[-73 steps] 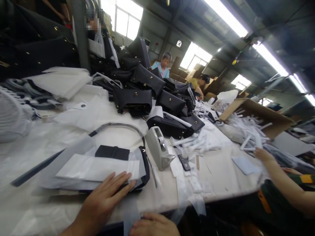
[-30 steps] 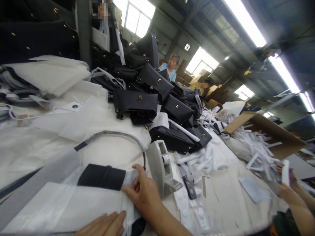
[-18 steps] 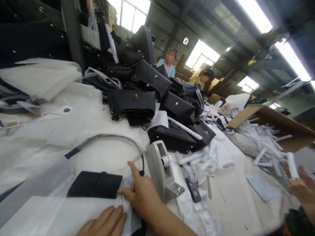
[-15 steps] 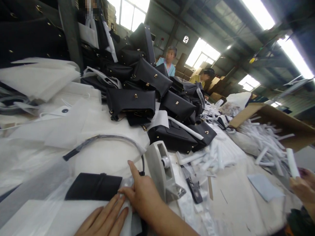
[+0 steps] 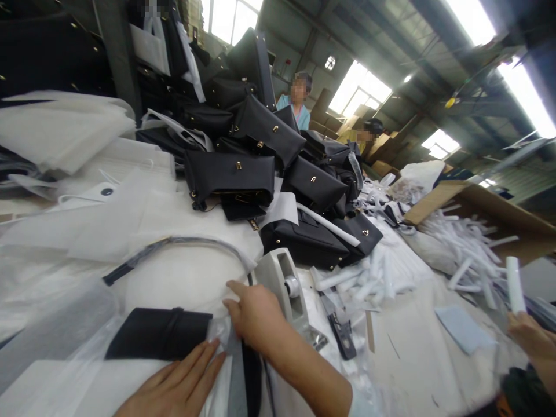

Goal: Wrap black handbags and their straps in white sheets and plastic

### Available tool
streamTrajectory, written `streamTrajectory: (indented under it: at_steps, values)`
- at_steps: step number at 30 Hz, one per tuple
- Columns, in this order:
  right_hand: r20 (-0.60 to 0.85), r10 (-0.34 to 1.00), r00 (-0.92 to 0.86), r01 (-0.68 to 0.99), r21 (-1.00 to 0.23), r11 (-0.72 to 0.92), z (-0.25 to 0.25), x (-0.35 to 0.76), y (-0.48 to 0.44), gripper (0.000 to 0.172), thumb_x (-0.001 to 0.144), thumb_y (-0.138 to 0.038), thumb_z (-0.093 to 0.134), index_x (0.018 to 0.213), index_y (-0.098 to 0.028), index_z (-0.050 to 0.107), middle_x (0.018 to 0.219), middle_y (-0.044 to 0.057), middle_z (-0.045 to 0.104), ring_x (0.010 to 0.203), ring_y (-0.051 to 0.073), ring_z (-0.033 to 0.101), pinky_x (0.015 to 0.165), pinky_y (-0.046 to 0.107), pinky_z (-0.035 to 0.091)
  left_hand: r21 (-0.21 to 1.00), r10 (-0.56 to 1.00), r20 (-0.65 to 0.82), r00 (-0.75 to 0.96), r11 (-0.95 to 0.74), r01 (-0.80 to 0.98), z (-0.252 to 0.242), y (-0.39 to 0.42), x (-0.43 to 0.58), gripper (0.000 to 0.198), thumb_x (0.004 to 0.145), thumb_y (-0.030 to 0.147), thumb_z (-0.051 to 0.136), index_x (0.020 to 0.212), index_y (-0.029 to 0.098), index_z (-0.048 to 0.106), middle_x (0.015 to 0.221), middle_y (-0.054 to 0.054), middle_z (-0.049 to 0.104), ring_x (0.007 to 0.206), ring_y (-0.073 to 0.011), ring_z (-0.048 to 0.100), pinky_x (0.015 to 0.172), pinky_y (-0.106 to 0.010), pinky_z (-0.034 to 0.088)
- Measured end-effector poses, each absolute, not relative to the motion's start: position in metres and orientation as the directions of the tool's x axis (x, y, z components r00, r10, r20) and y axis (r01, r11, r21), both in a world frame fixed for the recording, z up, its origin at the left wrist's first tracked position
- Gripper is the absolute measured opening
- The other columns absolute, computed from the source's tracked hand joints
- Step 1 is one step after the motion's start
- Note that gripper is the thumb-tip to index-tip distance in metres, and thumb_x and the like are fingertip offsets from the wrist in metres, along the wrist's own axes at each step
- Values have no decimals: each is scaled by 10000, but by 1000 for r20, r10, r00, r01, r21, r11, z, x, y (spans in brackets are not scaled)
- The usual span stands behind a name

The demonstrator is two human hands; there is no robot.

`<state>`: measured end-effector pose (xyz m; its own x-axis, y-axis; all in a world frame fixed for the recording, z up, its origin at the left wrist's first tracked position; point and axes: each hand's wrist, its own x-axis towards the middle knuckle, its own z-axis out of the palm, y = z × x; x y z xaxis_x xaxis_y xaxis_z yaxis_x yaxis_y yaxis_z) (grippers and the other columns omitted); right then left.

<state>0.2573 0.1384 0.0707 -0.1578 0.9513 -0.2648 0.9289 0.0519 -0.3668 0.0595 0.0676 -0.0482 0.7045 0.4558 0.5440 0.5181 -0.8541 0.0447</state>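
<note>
My left hand (image 5: pixel 180 379) lies flat, fingers stretched out together, on a white sheet (image 5: pixel 78 382). Its fingertips touch crinkled clear plastic (image 5: pixel 220 331) at the right end of a flat black pouch-like piece (image 5: pixel 158 334) with a band across it. Just beyond them is my right hand (image 5: pixel 256 313), its index finger and thumb apart and nothing visible between them; its other fingers are partly hidden. Right beside it stands a grey tape dispenser (image 5: pixel 282 284). A dark, plastic-wrapped strap (image 5: pixel 174 240) curves behind both hands. Black material (image 5: pixel 251 370) shows below my right wrist.
Black handbags (image 5: pixel 230 174) are piled at the back, with white sheets (image 5: pixel 82 214) stacked left. White tubes (image 5: pixel 377 275) lie right of the dispenser, near a cardboard box (image 5: pixel 490 214) holding more. Another person's hand (image 5: pixel 527 336) grips a white tube at far right. Two people sit behind the pile.
My right hand has moved slightly up and away from my left fingertips, uncovering the clear plastic. My left hand has shifted a little left and down, staying flat.
</note>
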Motion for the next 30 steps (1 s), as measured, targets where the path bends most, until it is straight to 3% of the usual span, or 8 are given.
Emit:
streamTrajectory:
  at_steps: [5,8,10,13,17,21,26,30]
  values:
    - [8,999,39,831,-555,-28,94,313,107,247,938,-347,598,1114,-244,736,722,20,747,656,184,707,697,281,527,90,498,448,743,-852,516,-21,70,61,620,701,153,561,1314,209,637,1336,-27,671,1093,-190,718,851,-207,595]
    - [117,959,258,748,-652,-121,96,364,81,248,892,-394,614,1030,-219,723,979,61,762,882,218,715,854,338,532,161,555,370,745,-828,537,-24,68,57,540,812,287,621,1351,247,621,1391,-32,618,1151,-215,690,932,-243,571]
    - [-8,924,382,596,-762,-254,88,388,65,315,811,-482,681,969,-214,732,1208,102,708,1120,286,654,965,410,498,202,602,326,729,-797,569,-35,67,55,540,874,369,606,1408,300,561,1445,-12,562,1219,-218,643,991,-276,537]
    - [-225,894,389,374,-848,-376,73,399,50,380,751,-564,718,835,-196,764,1336,136,647,1280,343,555,1047,467,430,233,623,307,720,-782,577,-47,68,57,505,907,411,543,1402,312,566,1438,-4,568,1222,-225,639,1002,-309,531]
    - [-275,891,361,199,-911,-362,68,385,45,374,712,-552,770,776,-184,789,1389,139,613,1357,336,482,1130,445,307,258,635,257,729,-772,581,-32,72,64,480,870,399,529,1302,241,666,1372,-45,619,1171,-265,670,969,-353,554]
    - [-315,873,372,16,-938,-346,76,377,47,372,632,-509,833,732,-155,777,1406,162,591,1314,356,516,1111,456,320,290,657,128,743,-741,606,-6,76,67,475,852,377,555,1288,228,671,1353,-43,619,1172,-266,662,961,-355,554]
    - [-218,870,441,-57,-975,-215,95,374,34,272,721,-439,806,759,-173,766,1411,101,589,1323,273,499,1131,379,310,363,662,159,732,-729,580,-9,80,63,464,863,451,577,1269,258,690,1353,-37,635,1167,-262,670,975,-319,548]
    - [-243,843,480,-157,-969,-190,103,367,9,294,728,-414,841,852,-162,758,1108,86,707,1070,215,625,1030,366,431,357,668,230,707,-734,577,-34,77,60,483,900,518,512,1293,288,672,1384,-18,623,1193,-251,660,1007,-317,530]
